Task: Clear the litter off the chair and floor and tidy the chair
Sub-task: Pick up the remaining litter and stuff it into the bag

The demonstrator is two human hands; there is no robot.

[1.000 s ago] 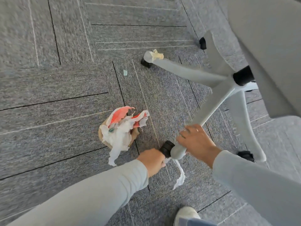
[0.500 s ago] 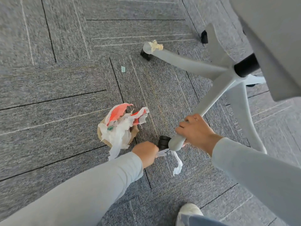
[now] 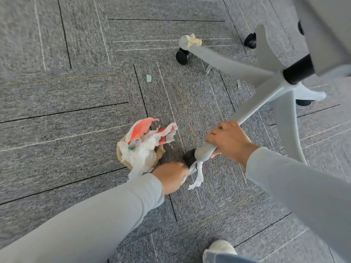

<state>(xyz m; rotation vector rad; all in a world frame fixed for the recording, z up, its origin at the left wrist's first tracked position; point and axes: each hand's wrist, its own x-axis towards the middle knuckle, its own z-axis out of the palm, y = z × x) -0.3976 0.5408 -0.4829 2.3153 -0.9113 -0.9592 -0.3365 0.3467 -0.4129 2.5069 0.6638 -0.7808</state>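
My right hand (image 3: 229, 141) grips the near leg (image 3: 248, 111) of the grey office chair base, just above its black caster (image 3: 189, 157), which is lifted off the carpet. My left hand (image 3: 171, 175) pinches a strip of white tissue (image 3: 196, 175) that is tangled at that caster and hangs below it. A pile of litter (image 3: 146, 147), white tissue, torn red-and-white paper and brown paper, lies on the carpet just left of the caster. A crumpled yellowish wad (image 3: 194, 39) sits on the end of the far leg.
Small pale green scraps lie on the grey carpet (image 3: 149, 77) (image 3: 238, 84). The chair seat's underside (image 3: 326, 31) fills the top right. Another black caster (image 3: 182, 56) stands below the far leg. My white shoe (image 3: 221, 248) is at the bottom edge.
The chair base has tilted and the near caster has risen from the floor. My left hand stays pulling on the white strip at the caster.
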